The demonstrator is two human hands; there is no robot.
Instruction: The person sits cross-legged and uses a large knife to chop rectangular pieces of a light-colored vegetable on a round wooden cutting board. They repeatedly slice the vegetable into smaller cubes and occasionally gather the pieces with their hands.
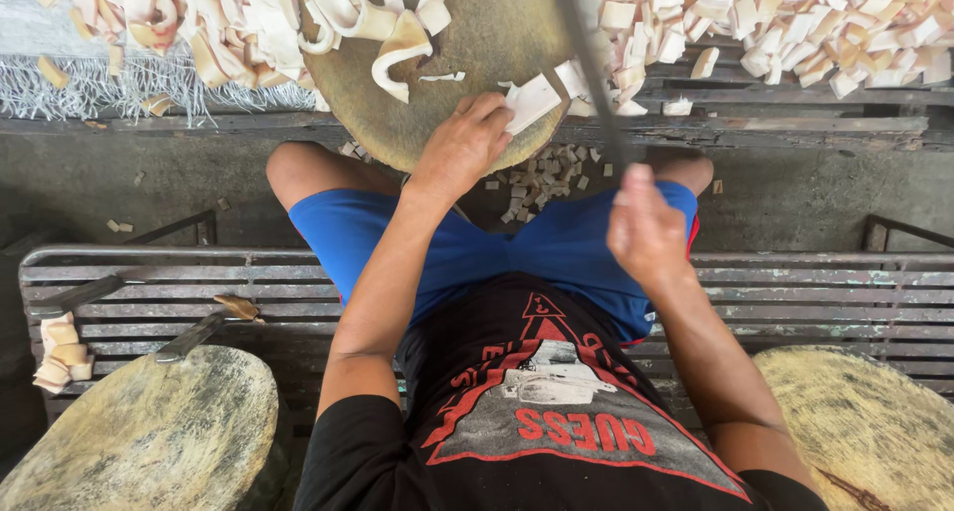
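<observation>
I sit on a slatted metal bench (815,302) facing a round wooden chopping block (497,44). My left hand (465,145) rests on the near edge of the block and pinches a flat pale strip (532,101) of white flesh. My right hand (644,228) is raised over my right thigh, shut on the handle of a long dark blade (588,69) that is blurred and points up over the block. Curled pale pieces (397,49) lie on the far side of the block.
Heaps of cut pale pieces (795,24) (209,24) cover the platform behind the block. Small offcuts (537,178) litter the floor between my knees. Two more round blocks (149,431) (874,422) flank me; a knife (194,334) lies by the left one.
</observation>
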